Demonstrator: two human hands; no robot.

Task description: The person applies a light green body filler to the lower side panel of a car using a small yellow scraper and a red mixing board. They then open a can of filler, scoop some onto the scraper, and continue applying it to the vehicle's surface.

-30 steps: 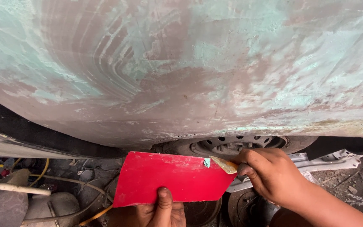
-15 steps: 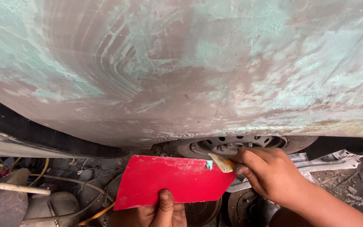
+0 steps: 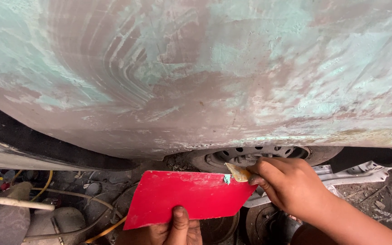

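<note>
1. Head view shows two hands, one red board, one small scraper and one large car body panel filling the upper part of the frame.
2. One left hand sits at the bottom edge, closed on the red board; its thumb lies flat on the board's lower face, the other fingers hidden behind it.
3. The red board is a single flat, roughly four-cornered sheet, tilted, held low in the middle of the frame below the panel's lower edge.
4. One right hand comes in from the lower right, fingers curled tight around the small scraper.
5. The scraper is one pale yellowish blade; its tip meets the board's upper right corner, where one small dab of pale green filler sits.
6. The panel is smeared with patches of pale green filler over a brownish-pink surface, streaked and uneven.
7. One dark steel wheel with a row of round holes shows just under the panel, behind the right hand.
8. At lower left lie one yellow cable, one pale pipe and assorted dusty scrap on the ground.
</note>
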